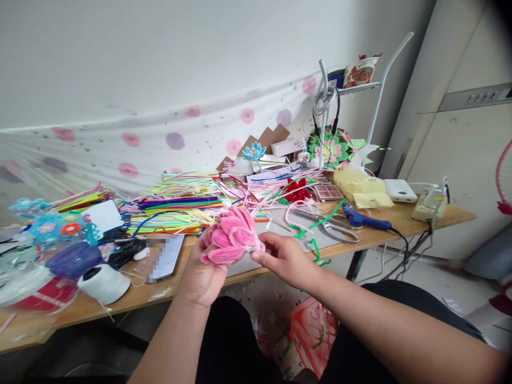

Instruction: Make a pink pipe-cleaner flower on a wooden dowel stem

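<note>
Pink fuzzy flower (234,234) is held up at the table's (448,213) front edge: L hand (206,282) cups the petals, R hand (286,258) pinches the pale base w/ thumb & fingers. Layered petals look mostly assembled; no stem visible, so finishing prob. remains (my guess). Below, reddish basket (304,320) w/ green scraps; on the rack (378,114), printed tub (361,73), red bits poking out; blue bowl's (74,260) contents unclear.

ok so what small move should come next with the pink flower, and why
Probably a slight turn of the pink flower by its gathered end, since the left hand supports the petals and the right hand has its fingers at that end.
</note>
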`<action>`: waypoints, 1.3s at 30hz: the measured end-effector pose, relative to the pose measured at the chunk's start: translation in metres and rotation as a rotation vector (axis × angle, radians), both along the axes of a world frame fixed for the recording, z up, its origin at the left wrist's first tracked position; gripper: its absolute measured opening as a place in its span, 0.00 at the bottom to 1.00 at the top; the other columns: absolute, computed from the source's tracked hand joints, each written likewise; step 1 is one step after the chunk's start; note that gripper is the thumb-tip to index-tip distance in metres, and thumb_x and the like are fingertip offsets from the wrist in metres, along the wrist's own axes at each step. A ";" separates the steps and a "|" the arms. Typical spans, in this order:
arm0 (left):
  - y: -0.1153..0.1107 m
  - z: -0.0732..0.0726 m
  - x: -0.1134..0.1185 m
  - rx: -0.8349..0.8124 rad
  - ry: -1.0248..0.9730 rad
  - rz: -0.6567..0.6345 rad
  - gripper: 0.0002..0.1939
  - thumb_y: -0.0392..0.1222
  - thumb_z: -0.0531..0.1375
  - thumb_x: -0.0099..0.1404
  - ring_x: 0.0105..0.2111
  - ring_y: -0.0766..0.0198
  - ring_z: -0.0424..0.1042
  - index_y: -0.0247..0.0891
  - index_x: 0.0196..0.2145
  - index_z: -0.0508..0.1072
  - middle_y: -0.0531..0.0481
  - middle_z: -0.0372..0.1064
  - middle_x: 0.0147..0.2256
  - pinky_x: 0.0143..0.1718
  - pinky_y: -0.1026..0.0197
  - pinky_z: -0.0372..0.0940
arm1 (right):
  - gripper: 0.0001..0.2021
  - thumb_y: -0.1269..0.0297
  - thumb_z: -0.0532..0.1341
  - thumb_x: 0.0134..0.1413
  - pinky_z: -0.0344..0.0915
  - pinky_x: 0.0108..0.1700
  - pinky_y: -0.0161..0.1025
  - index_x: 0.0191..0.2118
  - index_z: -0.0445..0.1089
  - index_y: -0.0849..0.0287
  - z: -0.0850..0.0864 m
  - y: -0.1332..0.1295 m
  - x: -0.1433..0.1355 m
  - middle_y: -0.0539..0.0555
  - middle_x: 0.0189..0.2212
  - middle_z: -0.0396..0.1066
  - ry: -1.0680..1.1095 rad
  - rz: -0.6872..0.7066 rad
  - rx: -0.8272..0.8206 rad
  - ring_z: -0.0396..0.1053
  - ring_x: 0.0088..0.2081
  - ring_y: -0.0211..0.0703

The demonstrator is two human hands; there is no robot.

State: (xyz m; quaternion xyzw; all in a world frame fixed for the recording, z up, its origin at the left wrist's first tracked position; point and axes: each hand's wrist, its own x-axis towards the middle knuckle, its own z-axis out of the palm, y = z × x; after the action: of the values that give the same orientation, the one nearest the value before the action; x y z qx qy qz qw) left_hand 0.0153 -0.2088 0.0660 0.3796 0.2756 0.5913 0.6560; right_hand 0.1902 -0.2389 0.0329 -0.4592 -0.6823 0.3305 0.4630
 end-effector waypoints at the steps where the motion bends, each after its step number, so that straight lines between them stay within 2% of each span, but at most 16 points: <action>1: -0.001 -0.002 0.003 -0.002 -0.004 -0.002 0.21 0.42 0.75 0.38 0.30 0.63 0.75 0.37 0.31 0.76 0.52 0.76 0.33 0.28 0.61 0.75 | 0.10 0.59 0.60 0.54 0.61 0.28 0.33 0.35 0.70 0.61 0.000 0.001 -0.001 0.51 0.26 0.70 0.007 0.002 -0.039 0.67 0.26 0.37; 3: 0.000 -0.005 0.006 -0.007 -0.018 0.002 0.20 0.41 0.75 0.38 0.30 0.64 0.74 0.37 0.29 0.76 0.53 0.76 0.32 0.28 0.62 0.74 | 0.06 0.65 0.59 0.53 0.60 0.26 0.32 0.28 0.67 0.60 0.000 0.001 0.000 0.50 0.23 0.70 0.018 0.009 -0.115 0.67 0.23 0.36; 6: 0.003 -0.005 0.003 -0.049 -0.022 0.010 0.19 0.40 0.75 0.37 0.29 0.64 0.74 0.37 0.29 0.76 0.54 0.74 0.29 0.27 0.61 0.74 | 0.06 0.71 0.58 0.51 0.61 0.25 0.31 0.25 0.65 0.60 -0.002 0.000 0.004 0.50 0.20 0.70 0.037 0.038 -0.175 0.67 0.21 0.36; 9: 0.003 -0.004 0.001 -0.076 -0.015 0.015 0.21 0.40 0.76 0.36 0.28 0.63 0.74 0.38 0.29 0.76 0.54 0.75 0.29 0.26 0.59 0.74 | 0.08 0.69 0.56 0.53 0.63 0.25 0.32 0.24 0.66 0.60 -0.004 -0.002 0.007 0.50 0.20 0.70 0.070 0.082 -0.210 0.68 0.21 0.36; 12: 0.002 -0.003 0.001 -0.058 -0.013 0.026 0.21 0.40 0.75 0.36 0.30 0.62 0.74 0.38 0.30 0.76 0.53 0.75 0.31 0.26 0.58 0.74 | 0.05 0.65 0.59 0.53 0.63 0.27 0.32 0.31 0.70 0.62 -0.007 -0.002 0.007 0.50 0.24 0.70 0.097 0.085 -0.190 0.68 0.24 0.36; 14: 0.002 -0.003 0.002 -0.044 -0.012 0.002 0.20 0.41 0.75 0.38 0.30 0.63 0.73 0.38 0.30 0.76 0.53 0.76 0.32 0.28 0.60 0.74 | 0.07 0.67 0.61 0.51 0.63 0.28 0.31 0.37 0.71 0.61 -0.008 -0.001 0.008 0.49 0.26 0.70 0.069 0.095 -0.139 0.67 0.25 0.35; 16: 0.002 -0.003 0.000 -0.022 -0.017 -0.032 0.19 0.41 0.75 0.39 0.30 0.65 0.73 0.38 0.31 0.76 0.53 0.76 0.32 0.30 0.62 0.73 | 0.06 0.70 0.62 0.49 0.61 0.27 0.30 0.36 0.71 0.61 -0.008 0.000 0.009 0.48 0.24 0.69 0.014 0.106 -0.090 0.66 0.25 0.35; 18: 0.003 -0.004 -0.002 0.010 -0.025 -0.043 0.19 0.41 0.74 0.40 0.32 0.65 0.73 0.39 0.32 0.76 0.53 0.75 0.34 0.32 0.64 0.72 | 0.02 0.71 0.61 0.51 0.58 0.26 0.30 0.30 0.71 0.61 -0.007 0.001 0.012 0.47 0.20 0.67 -0.033 0.092 -0.062 0.65 0.23 0.34; 22: 0.002 -0.006 -0.005 0.086 0.054 -0.062 0.20 0.39 0.73 0.43 0.34 0.63 0.73 0.39 0.37 0.76 0.51 0.75 0.37 0.34 0.65 0.70 | 0.12 0.62 0.61 0.55 0.55 0.26 0.32 0.23 0.68 0.60 -0.003 -0.002 0.014 0.49 0.18 0.66 -0.094 0.033 0.005 0.64 0.21 0.35; 27: -0.003 -0.001 0.002 0.188 0.207 -0.080 0.19 0.32 0.71 0.44 0.35 0.64 0.73 0.39 0.36 0.76 0.51 0.74 0.37 0.36 0.67 0.67 | 0.18 0.54 0.57 0.61 0.54 0.26 0.32 0.24 0.66 0.60 -0.003 -0.006 0.010 0.50 0.18 0.67 -0.238 -0.001 0.132 0.64 0.22 0.36; 31: -0.006 0.004 0.009 0.178 0.250 -0.102 0.23 0.30 0.71 0.40 0.36 0.62 0.73 0.39 0.38 0.76 0.51 0.75 0.36 0.36 0.68 0.67 | 0.22 0.46 0.58 0.57 0.55 0.24 0.31 0.23 0.65 0.60 -0.005 -0.001 0.009 0.51 0.19 0.69 -0.154 -0.003 0.052 0.65 0.21 0.35; 34: -0.004 0.004 0.010 0.175 0.238 -0.075 0.22 0.29 0.70 0.41 0.34 0.63 0.73 0.38 0.37 0.76 0.51 0.75 0.34 0.33 0.68 0.67 | 0.24 0.43 0.60 0.53 0.56 0.25 0.31 0.22 0.64 0.60 -0.003 0.005 0.011 0.50 0.19 0.68 -0.097 0.013 0.013 0.65 0.21 0.35; 36: -0.002 0.004 0.010 0.178 0.219 -0.038 0.20 0.29 0.69 0.42 0.30 0.66 0.72 0.39 0.36 0.76 0.53 0.74 0.32 0.29 0.69 0.66 | 0.21 0.45 0.65 0.48 0.56 0.26 0.32 0.27 0.68 0.62 -0.001 0.008 0.012 0.49 0.21 0.68 -0.109 0.021 0.042 0.65 0.24 0.37; 39: 0.000 0.004 0.010 0.182 0.207 -0.009 0.19 0.29 0.69 0.42 0.28 0.68 0.70 0.38 0.35 0.75 0.54 0.73 0.30 0.28 0.70 0.65 | 0.22 0.57 0.71 0.42 0.57 0.28 0.32 0.43 0.70 0.62 0.000 0.011 0.010 0.49 0.26 0.70 -0.133 0.018 0.091 0.65 0.26 0.37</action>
State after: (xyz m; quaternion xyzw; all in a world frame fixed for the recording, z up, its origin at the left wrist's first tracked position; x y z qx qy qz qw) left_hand 0.0250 -0.2087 0.0699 0.4978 0.2851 0.5686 0.5896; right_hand 0.2006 -0.2281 0.0326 -0.4525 -0.7298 0.2724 0.4340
